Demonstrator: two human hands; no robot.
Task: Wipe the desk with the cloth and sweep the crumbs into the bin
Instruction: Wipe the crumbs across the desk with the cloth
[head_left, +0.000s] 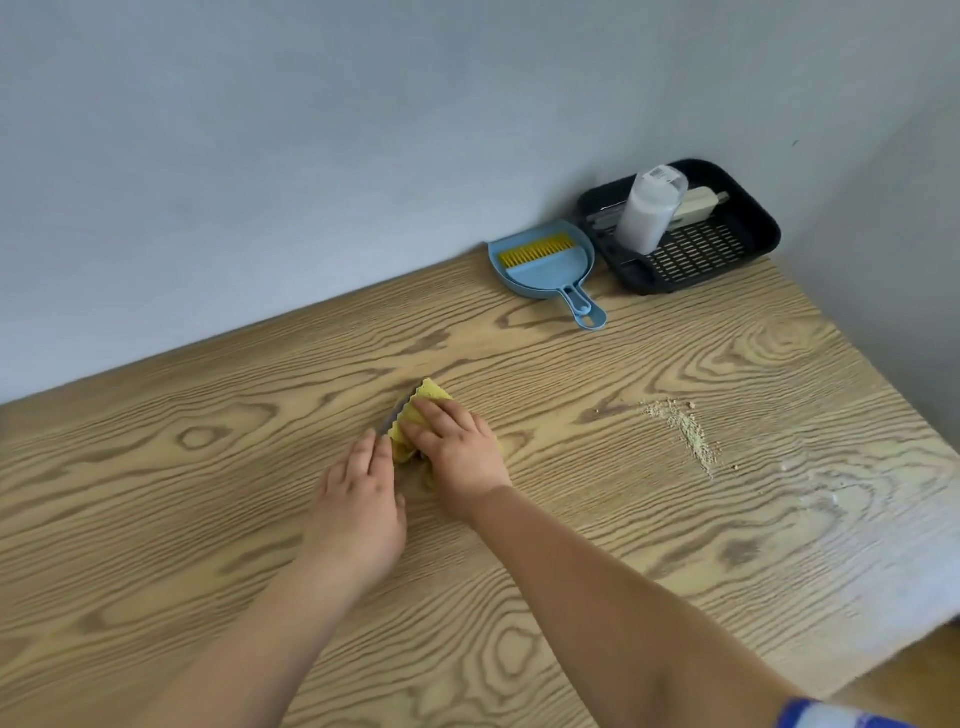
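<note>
A small yellow cloth (425, 399) with a zigzag edge lies bunched on the wood-grain desk (208, 519) near its middle. My right hand (460, 448) presses flat on top of it, fingers over the folded part. My left hand (358, 499) rests beside it on the left, fingertips touching the cloth's edge. A streak of pale crumbs (685, 431) lies on the desk to the right of the hands. A blue dustpan (545, 267) with a yellow-bristled brush (535, 251) lying in it sits at the back by the wall. No bin is in view.
A black perforated tray (727, 244) in the back right corner holds a white bottle (649, 213) and a cream-coloured tool. A whitish smear (841, 499) marks the desk near its right edge. Grey walls close the back and right side.
</note>
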